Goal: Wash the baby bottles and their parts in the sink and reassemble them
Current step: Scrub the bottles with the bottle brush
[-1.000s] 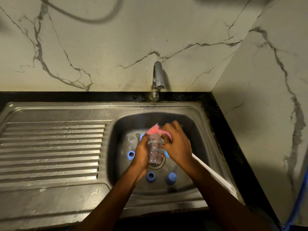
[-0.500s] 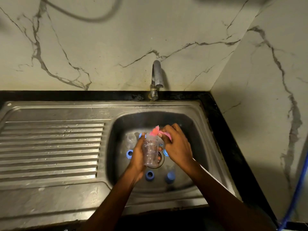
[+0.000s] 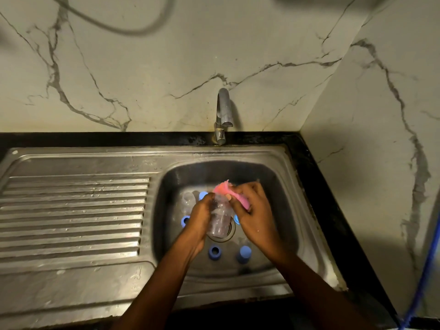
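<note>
Over the drain of the steel sink basin (image 3: pixel 283 186), my left hand (image 3: pixel 200 215) grips a clear baby bottle (image 3: pixel 220 219), mouth pointing away from me. My right hand (image 3: pixel 252 210) holds a pink scrubbing cloth (image 3: pixel 223 188) pressed against the bottle's mouth. On the basin floor lie blue bottle parts: a ring (image 3: pixel 214 252), a cap (image 3: pixel 244 253), another ring (image 3: pixel 184 220) at the left and one blue piece (image 3: pixel 202 194) behind my left hand. A clear part (image 3: pixel 188 198) lies at the basin's back left.
A metal tap (image 3: pixel 223 115) stands behind the basin with no water visibly running. The ribbed steel drainboard (image 3: pixel 71 210) stretches to the left. Marble walls close off the back and right. A blue hose (image 3: pixel 426 270) hangs at the far right.
The bottle has shifted slightly in my left hand, and my right hand has worked the pink cloth around its mouth. Both hands stay over the drain.
</note>
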